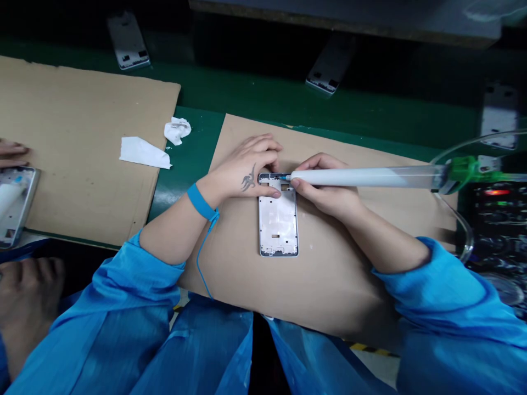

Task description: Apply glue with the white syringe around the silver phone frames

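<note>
A silver metal phone frame [278, 219] lies flat on a brown cardboard sheet [242, 269]. My left hand [251, 167] steadies its upper left corner, the thumb resting on the frame and the other fingers bent beyond the top edge. In my right hand [329, 189] is a glue dispensing syringe [370, 177] with a white filling, gripped near its front end between thumb and fingers. Its blue needle tip [283, 178] is at the frame's top edge; whether it touches cannot be told. A green cap [463, 174] with a clear tube closes the syringe's back end.
More phone frames [128, 41] lie on the green surface [251, 88] beyond. White paper scraps [144, 152] sit by the left cardboard [90, 115]. At far left a co-worker's hand [12, 153] is near another frame. Dark equipment [500, 230] with lights stands right.
</note>
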Demonstrator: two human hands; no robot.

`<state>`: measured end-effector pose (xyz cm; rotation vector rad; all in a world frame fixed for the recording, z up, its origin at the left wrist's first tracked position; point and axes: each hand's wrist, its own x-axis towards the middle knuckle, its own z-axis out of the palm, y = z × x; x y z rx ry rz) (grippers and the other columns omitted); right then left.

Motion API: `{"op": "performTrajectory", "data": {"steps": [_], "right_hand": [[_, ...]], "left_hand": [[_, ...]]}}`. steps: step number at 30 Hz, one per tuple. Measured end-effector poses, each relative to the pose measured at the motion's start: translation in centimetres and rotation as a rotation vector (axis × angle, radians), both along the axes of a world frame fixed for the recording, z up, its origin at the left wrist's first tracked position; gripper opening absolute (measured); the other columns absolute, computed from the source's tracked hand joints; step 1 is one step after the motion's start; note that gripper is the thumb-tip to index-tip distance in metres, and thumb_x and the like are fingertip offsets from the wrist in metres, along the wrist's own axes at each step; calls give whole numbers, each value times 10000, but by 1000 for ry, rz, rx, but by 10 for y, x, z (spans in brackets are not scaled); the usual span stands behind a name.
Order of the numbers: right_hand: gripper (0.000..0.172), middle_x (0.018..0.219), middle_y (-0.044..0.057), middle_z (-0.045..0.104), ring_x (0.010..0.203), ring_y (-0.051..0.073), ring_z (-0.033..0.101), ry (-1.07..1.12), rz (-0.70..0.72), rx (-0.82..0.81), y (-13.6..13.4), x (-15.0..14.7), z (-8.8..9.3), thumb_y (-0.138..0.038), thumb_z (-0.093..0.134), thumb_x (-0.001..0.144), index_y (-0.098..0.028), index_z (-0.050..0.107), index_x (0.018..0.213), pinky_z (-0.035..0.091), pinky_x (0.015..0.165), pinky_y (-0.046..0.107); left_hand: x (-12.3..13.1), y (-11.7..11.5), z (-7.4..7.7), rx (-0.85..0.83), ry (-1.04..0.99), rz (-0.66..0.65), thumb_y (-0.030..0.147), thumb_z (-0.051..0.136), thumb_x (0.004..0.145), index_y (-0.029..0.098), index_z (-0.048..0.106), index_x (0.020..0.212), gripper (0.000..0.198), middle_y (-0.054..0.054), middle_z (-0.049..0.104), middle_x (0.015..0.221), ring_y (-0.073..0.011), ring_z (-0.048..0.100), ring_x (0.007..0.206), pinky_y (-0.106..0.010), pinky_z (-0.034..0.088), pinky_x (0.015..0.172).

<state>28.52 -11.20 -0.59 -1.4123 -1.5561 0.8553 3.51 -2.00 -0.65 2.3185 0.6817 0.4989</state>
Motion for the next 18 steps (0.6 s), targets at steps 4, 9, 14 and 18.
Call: {"op": "performTrajectory", "data": {"steps": [4, 9, 14, 18], "right_hand": [[322, 837, 52, 798, 688, 222, 710, 9, -6, 9, 0, -1, 0, -504, 941, 820, -264, 730, 859, 556, 618, 368], [375, 858, 50, 800, 695, 212, 703, -5, -5, -5, 1, -1, 0, -547, 945, 815, -257, 714, 877, 546, 619, 355], [376, 852, 48, 790, 703, 219, 707, -3, -3, -15, 1, -1, -1, -561, 936, 828, -262, 718, 895, 542, 620, 366], [413, 849, 50, 783, 701, 226, 705, -2, -5, -18, 1, -1, -1, -606, 938, 839, -264, 716, 900, 541, 626, 380]], "left_hand": [[0, 1, 0, -8, -14, -5, 665, 1031, 739, 250, 751, 1033, 581, -153, 697, 1570, -504, 456, 1686, -738, 362, 1400], [-1, 2, -2, 17, -9, -10, 711, 1010, 756, 248, 756, 1050, 605, -150, 699, 1562, -504, 472, 1672, -728, 382, 1389], [-1, 1, -4, 32, -21, -13, 718, 1001, 773, 249, 756, 1051, 598, -147, 707, 1554, -501, 477, 1671, -724, 391, 1385], [-1, 1, -4, 27, -19, -14, 736, 989, 782, 248, 755, 1040, 600, -151, 706, 1557, -504, 463, 1682, -727, 388, 1385]]}}
